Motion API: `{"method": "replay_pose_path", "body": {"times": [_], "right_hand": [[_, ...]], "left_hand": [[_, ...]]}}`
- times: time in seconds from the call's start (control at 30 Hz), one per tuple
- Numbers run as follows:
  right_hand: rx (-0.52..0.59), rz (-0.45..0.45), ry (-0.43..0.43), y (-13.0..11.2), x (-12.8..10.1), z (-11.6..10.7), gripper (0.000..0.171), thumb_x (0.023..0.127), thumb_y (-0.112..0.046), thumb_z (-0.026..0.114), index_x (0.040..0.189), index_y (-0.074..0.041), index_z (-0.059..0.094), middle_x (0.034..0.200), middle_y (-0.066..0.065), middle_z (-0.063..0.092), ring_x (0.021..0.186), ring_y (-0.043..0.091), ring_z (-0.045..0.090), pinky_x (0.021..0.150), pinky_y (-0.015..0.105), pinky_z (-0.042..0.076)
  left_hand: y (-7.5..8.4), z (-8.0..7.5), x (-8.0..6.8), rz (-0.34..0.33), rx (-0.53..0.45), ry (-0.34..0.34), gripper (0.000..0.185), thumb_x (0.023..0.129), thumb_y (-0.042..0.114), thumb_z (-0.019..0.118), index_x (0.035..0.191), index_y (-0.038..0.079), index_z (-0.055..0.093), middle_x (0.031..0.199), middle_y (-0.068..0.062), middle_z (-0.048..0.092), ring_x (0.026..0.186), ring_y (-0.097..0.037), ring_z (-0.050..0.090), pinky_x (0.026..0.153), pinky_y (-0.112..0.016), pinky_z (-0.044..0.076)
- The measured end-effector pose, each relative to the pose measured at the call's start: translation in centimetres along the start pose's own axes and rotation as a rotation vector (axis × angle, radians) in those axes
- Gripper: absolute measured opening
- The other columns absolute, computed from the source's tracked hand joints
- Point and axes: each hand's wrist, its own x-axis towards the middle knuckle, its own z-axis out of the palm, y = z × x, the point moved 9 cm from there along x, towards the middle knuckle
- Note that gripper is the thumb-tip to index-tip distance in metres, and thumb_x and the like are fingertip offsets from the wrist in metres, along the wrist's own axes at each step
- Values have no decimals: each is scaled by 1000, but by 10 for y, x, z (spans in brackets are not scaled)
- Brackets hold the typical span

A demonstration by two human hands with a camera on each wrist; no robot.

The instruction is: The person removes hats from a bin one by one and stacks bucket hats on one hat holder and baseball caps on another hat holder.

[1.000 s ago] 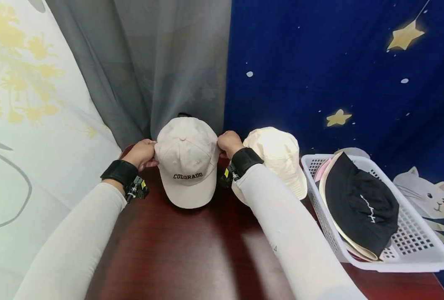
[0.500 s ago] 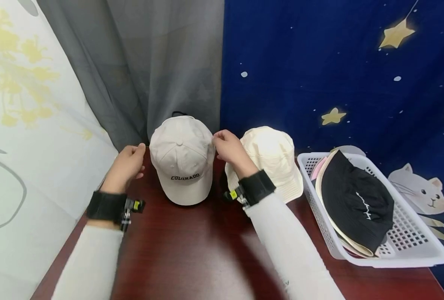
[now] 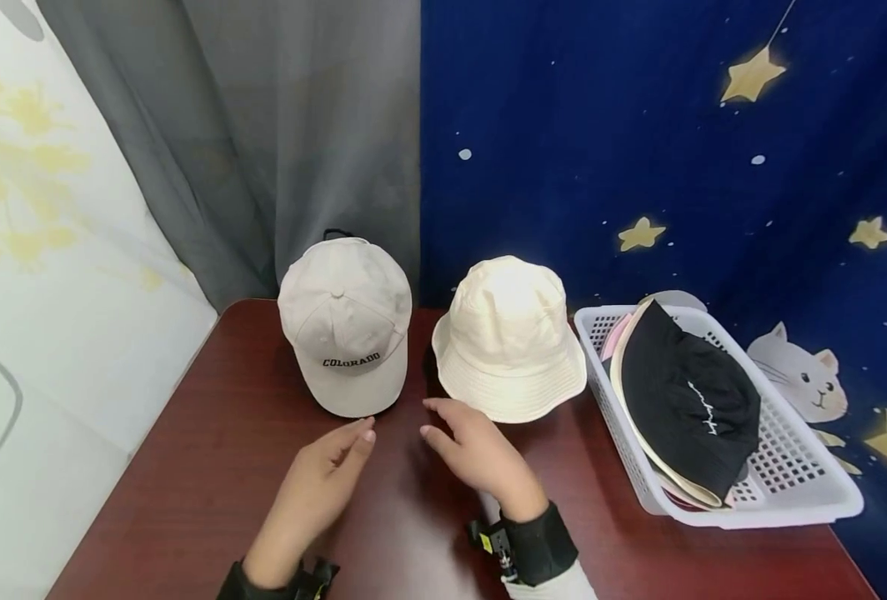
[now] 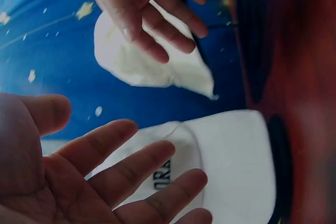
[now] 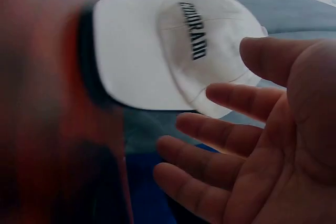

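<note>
A light grey baseball cap [image 3: 346, 325] with COLORADO lettering sits at the back left of the dark red table [image 3: 211, 450], brim toward me. To its right stands a cream bucket hat [image 3: 511, 342]. My left hand [image 3: 319, 483] is just in front of the cap's brim, fingers extended and holding nothing. In front of the bucket hat, my right hand [image 3: 484, 458] has loosely spread fingers, also with nothing in them. The left wrist view shows the left palm [image 4: 89, 177] with the cap beyond it; the right wrist view shows the right palm [image 5: 273, 156] with its fingers apart.
At the right, a white plastic basket [image 3: 811, 500] holds a black bucket hat [image 3: 691, 400] with white script, plus pink and cream hats under it. Grey and blue star-patterned curtains [image 3: 518, 125] hang behind the table. A white patterned cloth [image 3: 53, 333] borders the left side.
Both hands have come off the baseball cap, and moved back toward the table's front and closer together. The cap stays in place, and the bucket hat is now fully uncovered.
</note>
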Motion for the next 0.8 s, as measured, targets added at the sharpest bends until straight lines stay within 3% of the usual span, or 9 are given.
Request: {"method": "replay_pose_path", "body": {"times": [0.1, 0.17, 0.33, 0.47, 0.63, 0.8], "right_hand": [[-92, -5, 40, 1, -11, 4, 42, 100, -23, 59, 136, -2, 56, 138, 14, 56, 131, 27, 49, 107, 45, 40], [-162, -13, 71, -3, -19, 4, 45, 100, -27, 61, 138, -4, 56, 141, 15, 53, 133, 27, 48, 107, 45, 40], [-314, -43, 153, -14, -42, 3, 56, 96, -35, 66, 142, -5, 53, 146, 20, 47, 134, 35, 45, 107, 52, 39], [-370, -15, 175, -15, -61, 8, 64, 93, -41, 68, 145, -8, 49, 151, 23, 38, 141, 41, 32, 106, 62, 35], [-385, 32, 211, -14, -76, 6, 68, 93, -43, 67, 148, -9, 45, 157, 22, 28, 147, 41, 18, 108, 67, 27], [-393, 42, 241, -12, -79, -4, 69, 94, -44, 65, 149, -9, 45, 159, 21, 26, 147, 41, 16, 109, 67, 25]], "left_hand": [[1, 11, -4, 37, 30, -3, 47, 102, 48, 51, 133, 15, 64, 136, -4, 60, 124, -24, 56, 95, -49, 50], [3, 17, -7, 71, 75, -13, 49, 102, 47, 52, 134, 13, 63, 139, -9, 57, 131, -30, 50, 101, -55, 44], [16, 26, -16, 180, 314, -1, 49, 100, 44, 58, 138, 14, 60, 149, -15, 45, 141, -45, 31, 102, -77, 22], [22, 31, -22, 237, 458, 37, 51, 96, 41, 65, 140, 16, 58, 152, -16, 40, 143, -48, 23, 101, -79, 20], [23, 41, -25, 257, 491, 38, 52, 95, 43, 66, 140, 17, 59, 154, -16, 38, 144, -48, 20, 102, -78, 21], [27, 54, -27, 271, 463, 11, 51, 96, 45, 62, 140, 19, 59, 154, -14, 37, 144, -46, 21, 103, -76, 24]]}}
